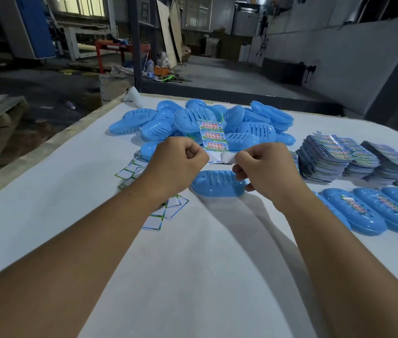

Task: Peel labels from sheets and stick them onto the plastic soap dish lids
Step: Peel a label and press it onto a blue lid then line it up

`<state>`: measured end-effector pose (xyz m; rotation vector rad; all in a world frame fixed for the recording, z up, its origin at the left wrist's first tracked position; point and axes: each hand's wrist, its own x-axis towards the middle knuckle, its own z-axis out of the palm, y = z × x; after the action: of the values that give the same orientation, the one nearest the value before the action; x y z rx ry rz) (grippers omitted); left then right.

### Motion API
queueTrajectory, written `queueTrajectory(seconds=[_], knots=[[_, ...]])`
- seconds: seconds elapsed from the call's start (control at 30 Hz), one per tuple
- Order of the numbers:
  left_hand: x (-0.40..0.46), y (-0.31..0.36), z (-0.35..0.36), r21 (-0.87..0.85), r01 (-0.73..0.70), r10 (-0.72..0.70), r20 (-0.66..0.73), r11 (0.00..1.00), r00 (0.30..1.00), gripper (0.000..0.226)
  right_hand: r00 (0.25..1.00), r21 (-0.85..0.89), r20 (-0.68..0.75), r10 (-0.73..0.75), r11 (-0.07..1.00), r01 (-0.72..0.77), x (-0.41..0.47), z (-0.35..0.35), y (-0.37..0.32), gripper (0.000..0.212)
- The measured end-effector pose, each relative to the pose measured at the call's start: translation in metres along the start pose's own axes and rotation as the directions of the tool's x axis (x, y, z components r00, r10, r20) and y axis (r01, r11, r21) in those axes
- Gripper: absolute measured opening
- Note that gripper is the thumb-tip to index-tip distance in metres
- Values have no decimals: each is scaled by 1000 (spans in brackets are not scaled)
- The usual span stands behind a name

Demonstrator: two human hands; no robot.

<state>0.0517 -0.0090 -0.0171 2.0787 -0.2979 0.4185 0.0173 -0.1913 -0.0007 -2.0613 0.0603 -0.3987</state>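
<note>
Both hands hold a label sheet [213, 136] upright above the white table [46, 215]; three printed labels show on it. My left hand [177, 162] grips the sheet's lower left edge with curled fingers. My right hand [263, 167] pinches the lower right part, where white backing shows. Just below the hands lies a blue soap dish lid [217, 184], slotted side up. A heap of blue lids [205, 123] sits behind the sheet.
Stacks of label sheets [339, 154] stand at the right. Lids with labels on them [376, 211] lie in a row at the near right. Empty backing sheets [159, 215] are scattered under my left forearm. The table's left edge runs diagonally.
</note>
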Motion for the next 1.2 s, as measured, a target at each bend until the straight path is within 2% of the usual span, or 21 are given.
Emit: queueTrajectory(seconds=[0.17,0.33,0.43,0.7,0.8,0.93,1.2], knots=[[-1,0,0,-13,32,-32,35,999,999,14,1000,9,10,14,1000,-14,0,1,0,26],[-4,5,4,-251,119,-96,101,961,990,16,1000,9,19,-7,1000,7,-3,9,-2,24],[-7,9,7,-296,127,-92,131,947,987,14,998,-70,15,-63,996,64,-5,16,-4,23],[-5,5,3,-162,56,-44,76,985,996,12,999,-68,43,-10,998,13,-1,11,1,22],[-3,4,3,-123,54,-46,71,991,996,11,999,-125,32,-14,992,18,1,8,3,22],[-2,3,2,-116,61,-53,73,991,996,11,1000,-174,10,-7,985,9,3,5,5,25],[0,2,-1,-111,73,-66,65,991,996,12,999,-137,-24,29,990,-32,6,-1,7,26]])
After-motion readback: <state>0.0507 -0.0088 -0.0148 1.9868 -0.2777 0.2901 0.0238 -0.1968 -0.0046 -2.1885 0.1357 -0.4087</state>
